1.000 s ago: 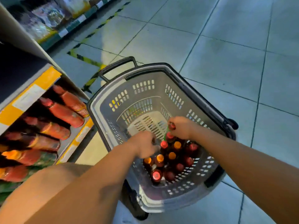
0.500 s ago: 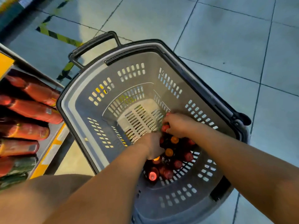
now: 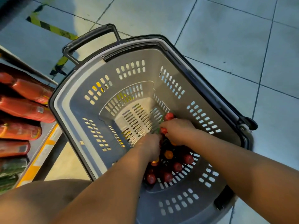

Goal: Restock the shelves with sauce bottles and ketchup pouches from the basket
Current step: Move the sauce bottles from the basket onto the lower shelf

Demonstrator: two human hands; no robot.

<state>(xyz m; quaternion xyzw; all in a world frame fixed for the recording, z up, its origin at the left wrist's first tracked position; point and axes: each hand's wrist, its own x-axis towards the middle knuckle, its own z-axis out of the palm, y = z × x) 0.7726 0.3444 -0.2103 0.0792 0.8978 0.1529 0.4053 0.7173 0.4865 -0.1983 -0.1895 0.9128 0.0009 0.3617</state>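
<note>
Both hands were deep in the grey plastic basket with slotted walls (image 3: 129, 75). The right hand (image 3: 178, 131) was curled round the red-capped bottle tops (image 3: 168, 116). The left hand (image 3: 151, 147) was down among the small dark sauce bottles with red and orange caps (image 3: 177, 167); its grip could not be told. The bottles were best lifted straight up by their necks, so none were knocked over. They were packed upright at the near end.

Both hands have sunk deeper among the sauce bottles (image 3: 168, 165), the right hand (image 3: 178, 131) now clutching red caps.
</note>
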